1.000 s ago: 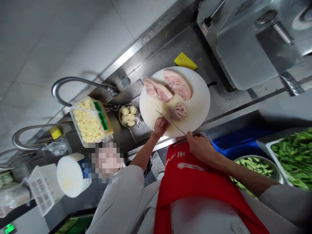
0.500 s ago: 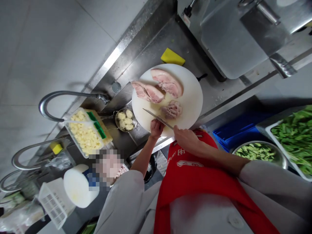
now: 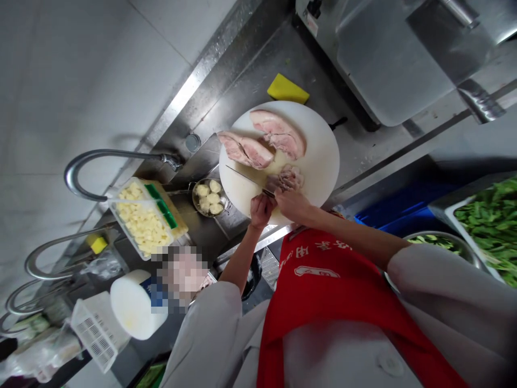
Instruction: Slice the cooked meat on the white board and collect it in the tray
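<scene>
My right hand [image 3: 293,206] is wrapped round the handle of a knife [image 3: 246,179], whose blade points toward the far left over the round white cutting board [image 3: 323,161]. Right beside the blade, at the board's near edge, my left hand [image 3: 262,210] is closed with curled fingers; what it grips is hidden. A small pile of sliced meat [image 3: 291,177] lies just beyond the knife and my right hand. Farther back on the board rest two larger pieces of pale pink meat, one at the left [image 3: 246,151] and one at the right [image 3: 278,132].
A yellow sponge [image 3: 287,89] lies behind the board. To the left are a strainer with pale lumps [image 3: 209,198], a tub of pale yellow chunks [image 3: 141,218] and a curved faucet [image 3: 109,153]. A crate of leafy greens [image 3: 490,215] stands at the right. Another person's blurred-out part shows lower left.
My right hand has moved forward and left, bringing the knife across beside the sliced pile. My left hand has stayed nearly in place. The view has shifted slightly.
</scene>
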A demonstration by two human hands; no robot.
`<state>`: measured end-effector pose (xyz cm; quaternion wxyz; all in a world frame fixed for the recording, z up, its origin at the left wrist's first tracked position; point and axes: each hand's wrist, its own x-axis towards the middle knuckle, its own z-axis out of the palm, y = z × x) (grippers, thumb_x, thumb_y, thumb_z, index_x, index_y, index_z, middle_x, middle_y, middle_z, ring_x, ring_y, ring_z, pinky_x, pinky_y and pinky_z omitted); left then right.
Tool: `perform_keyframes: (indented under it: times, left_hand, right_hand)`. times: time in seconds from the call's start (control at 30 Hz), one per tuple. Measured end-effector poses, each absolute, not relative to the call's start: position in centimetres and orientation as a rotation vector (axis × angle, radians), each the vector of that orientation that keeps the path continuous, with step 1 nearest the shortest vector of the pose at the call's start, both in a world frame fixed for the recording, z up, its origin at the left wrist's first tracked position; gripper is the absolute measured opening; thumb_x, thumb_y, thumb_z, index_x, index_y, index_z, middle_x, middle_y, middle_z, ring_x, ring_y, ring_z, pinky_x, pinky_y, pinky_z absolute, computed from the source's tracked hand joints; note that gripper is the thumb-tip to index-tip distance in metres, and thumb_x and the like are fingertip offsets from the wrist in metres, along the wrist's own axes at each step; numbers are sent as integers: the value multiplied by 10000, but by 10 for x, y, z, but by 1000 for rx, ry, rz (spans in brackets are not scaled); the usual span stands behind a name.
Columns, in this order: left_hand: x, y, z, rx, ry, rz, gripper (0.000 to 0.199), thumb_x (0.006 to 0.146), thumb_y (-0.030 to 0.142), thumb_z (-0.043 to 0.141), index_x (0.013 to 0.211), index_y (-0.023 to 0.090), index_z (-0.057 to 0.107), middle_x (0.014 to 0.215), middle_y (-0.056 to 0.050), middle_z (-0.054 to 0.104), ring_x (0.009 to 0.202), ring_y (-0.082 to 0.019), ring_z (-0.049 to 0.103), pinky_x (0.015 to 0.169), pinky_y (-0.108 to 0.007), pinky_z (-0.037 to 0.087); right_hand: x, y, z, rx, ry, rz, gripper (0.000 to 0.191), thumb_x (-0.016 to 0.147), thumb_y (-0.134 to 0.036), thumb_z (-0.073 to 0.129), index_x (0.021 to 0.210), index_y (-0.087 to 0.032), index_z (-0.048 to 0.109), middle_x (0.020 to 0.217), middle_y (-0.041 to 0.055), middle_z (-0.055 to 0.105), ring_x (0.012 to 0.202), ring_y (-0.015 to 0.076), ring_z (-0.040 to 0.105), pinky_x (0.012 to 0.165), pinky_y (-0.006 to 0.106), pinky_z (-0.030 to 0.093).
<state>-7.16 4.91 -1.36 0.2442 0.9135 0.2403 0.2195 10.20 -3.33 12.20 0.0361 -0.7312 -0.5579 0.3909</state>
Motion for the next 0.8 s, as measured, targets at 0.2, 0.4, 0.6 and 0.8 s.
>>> perform_keyframes:
  times: [0.2,0.4,0.6,0.8]
  left_hand:
    - [-73,48,-14,2503,643,606,241,971,380,507,902,179,620,896,-112,630,918,-223,589,841,-403,484]
    - [-74,48,-15,2521,620,652,227,975,351,495,891,178,616,906,-119,623,924,-227,579,824,-396,484]
    - [-73,47,-12,2562,640,638,221,976,351,492,923,180,621,906,-116,640,928,-225,598,815,-405,498]
    - [-73,48,-12,2566,657,638,261,988,363,451,926,181,626,910,-119,647,913,-222,602,812,-419,507]
  right_hand:
    - [98,-100,150,-2322,-1750,1282,301,943,-73,313,1186,-70,491,868,170,712,842,255,728,700,313,529]
    - [91,-108,160,-2352,-1733,1348,304,927,-36,301,1150,-79,503,845,165,712,819,250,735,660,297,534]
    - [97,-120,163,-2315,-1691,1432,312,941,-44,294,1174,-72,499,849,164,705,821,259,737,662,315,543]
    - [92,-101,147,-2327,-1686,1421,327,942,-60,312,1206,-57,505,933,208,704,904,261,728,727,308,536]
